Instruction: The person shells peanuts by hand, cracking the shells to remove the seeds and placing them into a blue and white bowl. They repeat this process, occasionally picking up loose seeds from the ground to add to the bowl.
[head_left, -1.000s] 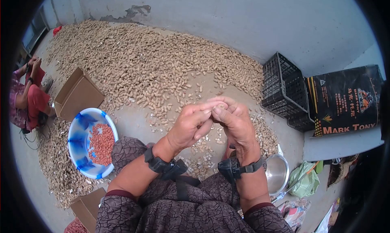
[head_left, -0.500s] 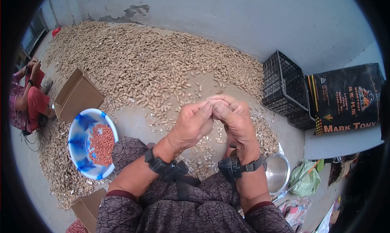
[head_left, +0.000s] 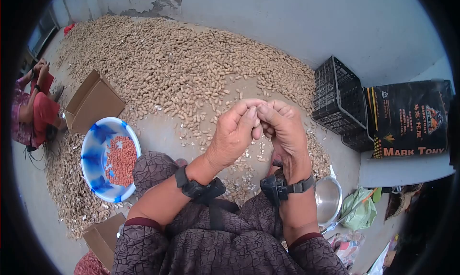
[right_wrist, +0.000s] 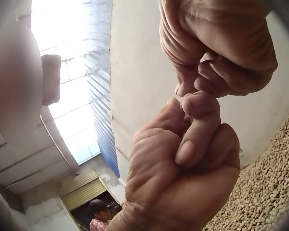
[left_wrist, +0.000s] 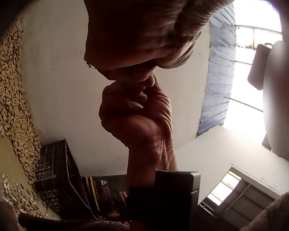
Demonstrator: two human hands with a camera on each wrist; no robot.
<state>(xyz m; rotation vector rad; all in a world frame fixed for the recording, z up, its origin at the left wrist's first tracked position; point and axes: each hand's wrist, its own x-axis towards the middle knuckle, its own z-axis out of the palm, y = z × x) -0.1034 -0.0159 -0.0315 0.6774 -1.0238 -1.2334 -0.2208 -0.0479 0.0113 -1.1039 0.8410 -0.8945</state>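
Both hands meet in front of the body, fingers curled and thumbs on top, fingertips touching. The left hand (head_left: 234, 133) and the right hand (head_left: 287, 131) pinch a peanut between their fingertips. It is almost wholly hidden by the thumbs and fingers. In the right wrist view the left hand (right_wrist: 226, 43) is above and the right hand (right_wrist: 183, 159) below, joined at the tips. Beyond them a wide heap of unshelled peanuts (head_left: 182, 64) covers the floor. On the left stands a blue and white basin (head_left: 96, 179) with red shelled peanuts (head_left: 122, 160) in it.
Empty shells (head_left: 74, 193) lie beside the basin, near an open cardboard box (head_left: 93, 105). At right stand black plastic crates (head_left: 335, 95), a black printed package (head_left: 407, 117), a metal bowl (head_left: 328, 203) and a green plastic bag (head_left: 359, 208). Another person (head_left: 36, 107) sits at far left.
The joined hands have moved up and away from the body, with the wrists straighter. The thumbs have shifted at the fingertips. The head view has tilted slightly.
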